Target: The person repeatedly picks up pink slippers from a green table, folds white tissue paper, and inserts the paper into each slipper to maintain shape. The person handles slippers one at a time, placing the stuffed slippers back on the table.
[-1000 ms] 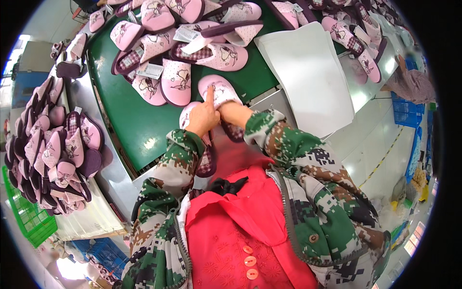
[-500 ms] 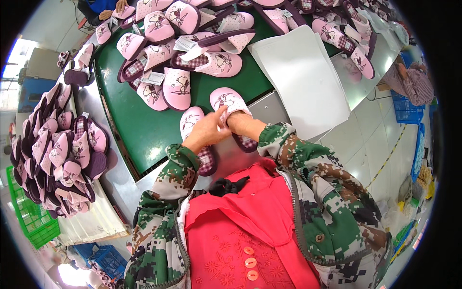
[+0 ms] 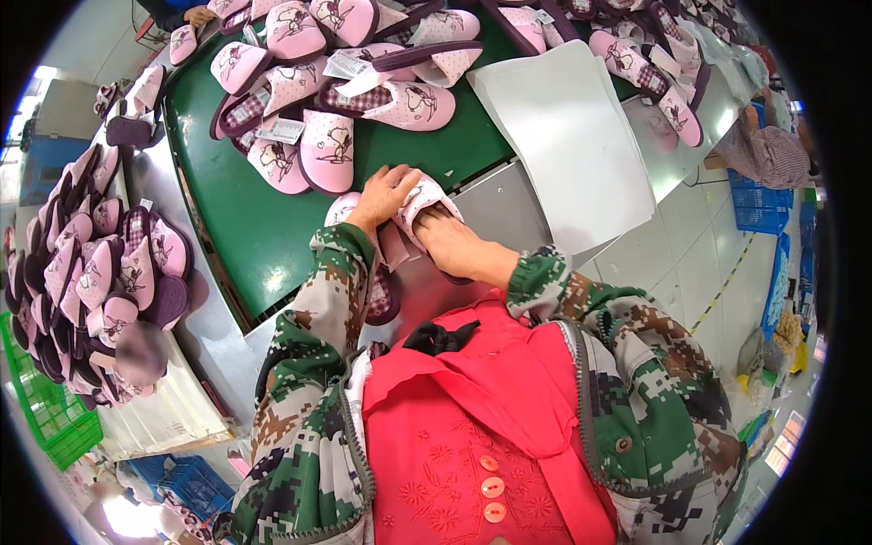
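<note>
A pink slipper (image 3: 423,193) with a printed cartoon figure lies at the near edge of the green work surface. My left hand (image 3: 385,197) is closed over its toe part, fingers bent along the upper. From the near side, my right hand (image 3: 451,243) reaches into the slipper's opening. Its fingertips are hidden inside, under the upper. The mate, another pink slipper (image 3: 340,210), sits just left, partly covered by my left hand and wrist; its checked dark-red insole (image 3: 384,299) shows beside my left sleeve.
Many pink slippers (image 3: 329,152), some with white tags, are heaped across the far side of the green belt (image 3: 232,204). White sheets (image 3: 581,150) lie to the right on metal. A tall slipper pile (image 3: 95,263) stands left, above a green crate (image 3: 54,413). At far left a person's hand (image 3: 198,15) shows.
My left hand has moved from the slipper's opening up onto its toe. My right hand's fingers have gone into the opening. The whole view has shifted slightly.
</note>
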The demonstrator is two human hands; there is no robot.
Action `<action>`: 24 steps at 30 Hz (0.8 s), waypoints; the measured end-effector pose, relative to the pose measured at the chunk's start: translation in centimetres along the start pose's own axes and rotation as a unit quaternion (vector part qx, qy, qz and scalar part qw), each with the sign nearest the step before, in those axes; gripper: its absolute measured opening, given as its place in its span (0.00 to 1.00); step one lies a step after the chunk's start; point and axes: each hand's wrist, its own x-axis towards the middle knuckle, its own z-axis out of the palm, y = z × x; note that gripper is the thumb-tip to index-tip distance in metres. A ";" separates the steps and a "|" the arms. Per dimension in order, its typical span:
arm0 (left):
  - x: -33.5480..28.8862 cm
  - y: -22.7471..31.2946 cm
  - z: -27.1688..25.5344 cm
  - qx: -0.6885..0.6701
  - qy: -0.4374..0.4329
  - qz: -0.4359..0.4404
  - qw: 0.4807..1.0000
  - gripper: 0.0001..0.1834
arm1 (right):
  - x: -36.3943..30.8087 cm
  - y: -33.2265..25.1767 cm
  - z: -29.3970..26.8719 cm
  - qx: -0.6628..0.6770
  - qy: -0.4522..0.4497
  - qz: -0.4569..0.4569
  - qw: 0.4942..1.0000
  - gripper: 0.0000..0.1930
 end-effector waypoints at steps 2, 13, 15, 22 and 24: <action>1.3 2.3 -1.8 -0.075 -0.072 -0.103 0.989 0.17 | 1.4 0.5 -0.2 0.064 -0.059 0.083 0.993 0.24; 1.9 3.4 -2.7 -0.192 -0.119 -0.299 0.927 0.37 | 9.1 3.9 2.5 0.041 -0.192 0.156 0.968 0.25; 1.3 4.7 -2.5 -0.128 -0.076 -0.247 0.957 0.33 | 7.7 6.2 6.3 0.075 -0.119 0.054 0.989 0.24; -0.7 6.1 -0.6 -0.090 0.072 -0.200 0.973 0.27 | 2.3 1.1 0.7 0.037 -0.014 0.039 0.998 0.22; -1.3 5.2 -0.7 -0.092 0.077 -0.214 0.969 0.27 | -0.7 1.1 0.4 0.022 0.070 -0.108 0.991 0.19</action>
